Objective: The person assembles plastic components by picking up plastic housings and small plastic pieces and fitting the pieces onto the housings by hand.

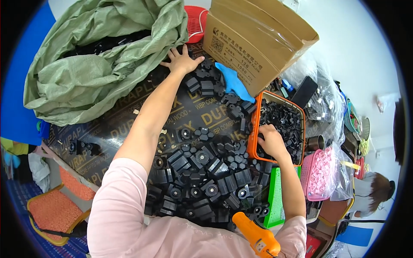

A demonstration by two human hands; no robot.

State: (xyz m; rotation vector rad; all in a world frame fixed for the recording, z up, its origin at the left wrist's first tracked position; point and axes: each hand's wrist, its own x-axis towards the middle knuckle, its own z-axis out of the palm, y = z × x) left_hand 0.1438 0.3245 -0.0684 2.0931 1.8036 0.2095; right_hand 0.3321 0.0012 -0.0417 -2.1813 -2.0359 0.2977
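Observation:
My left hand (183, 63) reaches to the far side of the work surface, fingers spread and holding nothing. It lies between the rim of a green woven sack (86, 73) and a cluster of black plastic parts (206, 87). My right hand (272, 141) is at the left inner side of an orange-rimmed basket (252, 148), over small black pieces (282, 118). Its fingers are curled downward and their tips are hidden, so whatever they hold does not show. In front of me spreads a heap of black plastic parts (202, 172), some round with metal centres.
Beyond the basket stands an open cardboard box (254, 43), with a blue cloth-like piece (234, 81) before it. A green tray (275, 202) and a pink basket (307, 172) sit at the right. An orange handheld tool (254, 234) is close to my chest. Another person (372, 193) is far right.

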